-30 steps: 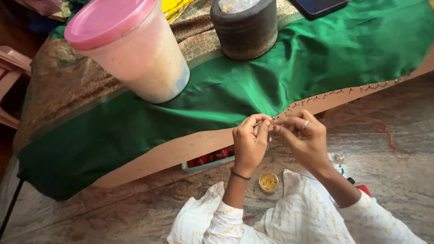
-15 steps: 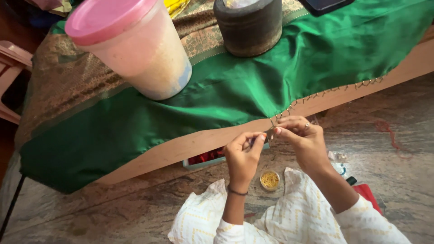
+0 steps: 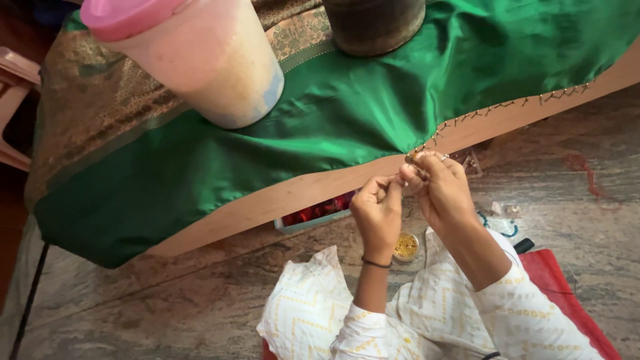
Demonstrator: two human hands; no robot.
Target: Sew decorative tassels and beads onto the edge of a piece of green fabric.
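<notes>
A green cloth (image 3: 320,127) with a tan border lies stretched over a low table. Beaded stitching (image 3: 507,107) runs along the border's right part. My right hand (image 3: 443,190) pinches the border edge where the stitching ends. My left hand (image 3: 377,210) is beside it, fingers pinched together, apparently on a thin needle or thread too small to make out. A small round dish of gold beads (image 3: 405,246) sits on the floor under my wrists.
A plastic jar with a pink lid (image 3: 200,60) and a dark round container (image 3: 373,23) stand on the cloth. A flat box with red items (image 3: 317,212) lies under the table edge. A red mat (image 3: 567,287) is at lower right on the stone floor.
The view has shifted down, so my hands sit higher and closer to the border. Both hands stay pinched together at the cloth edge, the left slightly lower than before.
</notes>
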